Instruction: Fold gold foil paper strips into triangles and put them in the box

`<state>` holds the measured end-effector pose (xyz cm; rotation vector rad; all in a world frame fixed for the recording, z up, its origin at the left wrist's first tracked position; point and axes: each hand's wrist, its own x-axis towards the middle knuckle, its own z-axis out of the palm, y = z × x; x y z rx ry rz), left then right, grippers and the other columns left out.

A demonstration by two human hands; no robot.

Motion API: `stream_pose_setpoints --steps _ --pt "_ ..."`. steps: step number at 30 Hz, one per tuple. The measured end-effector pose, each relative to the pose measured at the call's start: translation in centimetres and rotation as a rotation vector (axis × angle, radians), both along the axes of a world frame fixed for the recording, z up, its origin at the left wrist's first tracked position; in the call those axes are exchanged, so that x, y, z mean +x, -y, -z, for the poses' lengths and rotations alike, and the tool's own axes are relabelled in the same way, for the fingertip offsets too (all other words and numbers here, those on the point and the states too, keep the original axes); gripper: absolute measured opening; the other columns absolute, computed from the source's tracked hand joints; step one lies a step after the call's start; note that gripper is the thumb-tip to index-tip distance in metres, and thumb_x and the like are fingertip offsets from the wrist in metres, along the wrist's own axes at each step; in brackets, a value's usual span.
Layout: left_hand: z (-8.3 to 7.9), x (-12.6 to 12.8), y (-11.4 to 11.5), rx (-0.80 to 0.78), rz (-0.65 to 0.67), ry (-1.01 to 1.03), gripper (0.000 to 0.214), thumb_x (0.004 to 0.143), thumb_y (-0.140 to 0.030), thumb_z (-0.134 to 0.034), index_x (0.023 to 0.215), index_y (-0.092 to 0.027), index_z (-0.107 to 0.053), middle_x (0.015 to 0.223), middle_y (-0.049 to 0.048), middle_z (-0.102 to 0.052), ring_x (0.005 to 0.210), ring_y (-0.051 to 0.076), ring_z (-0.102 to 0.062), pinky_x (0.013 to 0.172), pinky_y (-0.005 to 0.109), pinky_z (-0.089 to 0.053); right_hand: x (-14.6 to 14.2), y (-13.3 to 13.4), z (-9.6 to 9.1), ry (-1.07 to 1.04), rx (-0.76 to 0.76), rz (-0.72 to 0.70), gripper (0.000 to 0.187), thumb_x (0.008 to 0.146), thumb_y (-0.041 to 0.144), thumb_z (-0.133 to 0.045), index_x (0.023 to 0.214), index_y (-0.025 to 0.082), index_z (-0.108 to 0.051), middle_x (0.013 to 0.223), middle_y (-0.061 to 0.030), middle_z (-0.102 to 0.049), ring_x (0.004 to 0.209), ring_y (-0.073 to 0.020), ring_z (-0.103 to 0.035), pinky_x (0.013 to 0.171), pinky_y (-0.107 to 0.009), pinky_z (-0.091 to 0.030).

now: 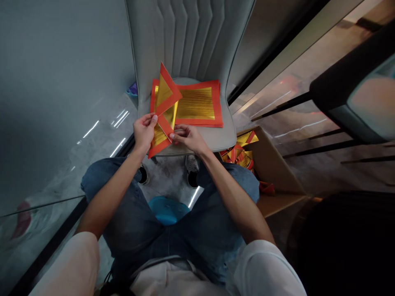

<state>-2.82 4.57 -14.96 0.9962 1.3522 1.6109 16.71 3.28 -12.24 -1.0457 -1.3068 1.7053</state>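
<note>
A partly folded sheet of gold paper with a red border (164, 109) is held up between both hands above the front of a grey chair seat (212, 137). My left hand (144, 130) pinches the sheet's left edge with thumb and fingers closed. My right hand (187, 137) is closed on its lower right corner. Behind the folded sheet, a flat stack of the same gold-and-red paper (199, 103) lies on the seat.
A cardboard box (271, 164) holding several folded gold-and-red papers (239, 153) stands on the floor to the right of the chair. I sit on a blue stool (166, 209), knees apart. The grey chair back (188, 37) rises ahead. A dark chair (345, 86) is at right.
</note>
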Motion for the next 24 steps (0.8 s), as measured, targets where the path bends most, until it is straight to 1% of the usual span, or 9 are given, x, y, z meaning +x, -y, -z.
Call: stream_pose_setpoints --steps 2,4,6,9,13,15,18,21,24 --pt "0.0 0.0 0.3 0.001 0.016 -0.007 0.038 0.086 -0.051 -0.088 0.102 -0.018 -0.076 0.096 0.0076 -0.081 0.091 0.019 -0.079 0.089 0.03 -0.064 -0.1 -0.3 -0.1 -0.017 0.002 0.049 0.058 0.058 0.056 -0.102 0.091 0.021 -0.071 0.079 -0.0022 -0.079 0.07 -0.0174 -0.07 0.066 -0.029 -0.059" --pt "0.0 0.2 0.6 0.003 0.031 -0.018 0.039 0.085 -0.052 -0.088 0.101 -0.019 -0.076 0.093 0.0073 -0.081 0.088 0.018 -0.079 0.086 0.029 -0.063 -0.1 -0.5 0.0 0.006 -0.008 0.089 0.055 0.059 0.056 -0.102 0.084 0.022 -0.068 0.072 -0.0011 -0.075 0.067 -0.0171 -0.068 0.065 -0.03 -0.058" --pt "0.1 0.3 0.9 0.013 0.044 -0.021 0.041 0.083 -0.054 -0.089 0.1 -0.019 -0.076 0.091 0.0071 -0.081 0.086 0.018 -0.078 0.083 0.029 -0.063 -0.1 -0.6 0.3 0.025 -0.026 0.102 0.055 0.059 0.055 -0.102 0.083 0.022 -0.066 0.066 0.0009 -0.071 0.062 -0.0158 -0.065 0.062 -0.029 -0.056" --pt "0.2 0.4 1.3 0.021 0.069 -0.017 0.045 0.08 -0.057 -0.091 0.099 -0.019 -0.077 0.092 0.0078 -0.081 0.086 0.019 -0.079 0.082 0.029 -0.063 0.0 -0.7 0.7 0.004 -0.028 0.102 0.057 0.06 0.057 -0.102 0.083 0.023 -0.064 0.066 0.0026 -0.069 0.062 -0.0143 -0.063 0.063 -0.028 -0.056" --pt "0.4 0.4 1.6 0.013 0.062 -0.05 0.046 0.08 -0.057 -0.09 0.099 -0.018 -0.076 0.091 0.0083 -0.081 0.085 0.019 -0.078 0.082 0.029 -0.063 0.1 -0.7 0.7 -0.006 -0.006 0.131 0.059 0.058 0.062 -0.101 0.073 0.023 -0.06 0.065 0.0032 -0.066 0.063 -0.0131 -0.061 0.063 -0.027 -0.056" --pt "0.5 0.3 1.8 0.008 0.057 -0.063 0.046 0.081 -0.058 -0.09 0.1 -0.018 -0.076 0.092 0.0086 -0.081 0.086 0.019 -0.079 0.083 0.03 -0.063 0.1 -0.7 0.6 -0.003 -0.012 0.142 0.059 0.058 0.065 -0.101 0.074 0.023 -0.062 0.067 0.0023 -0.068 0.064 -0.0143 -0.063 0.064 -0.028 -0.058" --pt "0.7 0.2 1.9 -0.002 0.068 -0.067 0.049 0.081 -0.06 -0.089 0.101 -0.018 -0.075 0.094 0.0096 -0.081 0.089 0.02 -0.079 0.087 0.031 -0.064 0.1 -0.9 0.3 0.003 -0.012 0.155 0.057 0.062 0.066 -0.098 0.075 0.023 -0.063 0.071 0.0004 -0.071 0.067 -0.0158 -0.067 0.066 -0.029 -0.06" --pt "0.9 0.1 1.9 -0.006 0.073 -0.067 0.051 0.081 -0.061 -0.088 0.102 -0.017 -0.075 0.095 0.0098 -0.081 0.091 0.021 -0.08 0.088 0.032 -0.063 0.1 -1.0 0.1 -0.005 -0.014 0.166 0.056 0.065 0.065 -0.098 0.077 0.023 -0.062 0.069 0.0009 -0.071 0.066 -0.0163 -0.068 0.063 -0.029 -0.06" --pt "1.0 0.1 1.9 -0.02 0.073 -0.053 0.05 0.079 -0.06 -0.089 0.101 -0.018 -0.075 0.094 0.0093 -0.081 0.089 0.021 -0.08 0.088 0.032 -0.063 0.0 -1.2 0.2 -0.035 -0.015 0.189 0.056 0.065 0.063 -0.098 0.077 0.023 -0.062 0.069 0.0017 -0.07 0.066 -0.016 -0.068 0.064 -0.029 -0.061"
